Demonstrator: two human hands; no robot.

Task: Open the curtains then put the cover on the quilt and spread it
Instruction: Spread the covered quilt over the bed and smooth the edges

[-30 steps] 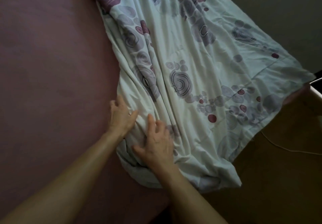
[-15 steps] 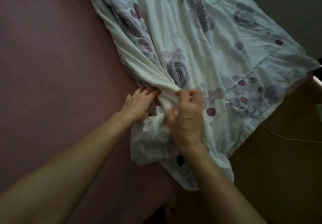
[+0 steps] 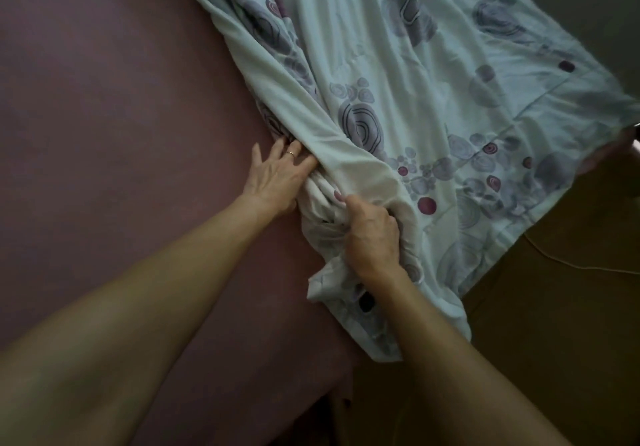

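Observation:
A pale quilt cover [image 3: 433,74] printed with purple and grey circles lies across the right half of the mauve bed [image 3: 121,116], its lower corner hanging past the bed's edge. Along its left side a plain white fold [image 3: 304,109] is rolled over. My left hand [image 3: 277,175] lies with straight fingers against the bunched fabric, fingertips tucked under that fold. My right hand [image 3: 372,234] grips a gathered bunch of the white cloth just to the right of it. The quilt itself cannot be told apart from the cover.
The mauve sheet spreads bare to the left of the cover. Brown floor [image 3: 554,341] lies beyond the bed's lower right edge, with a thin white cable [image 3: 568,265] across it. A dark wall shows at the top right.
Both hands moved up along the cover's left edge. My right hand went from lying flat on the cloth to clutching a bunch of it. My left fingertips slid under the fold.

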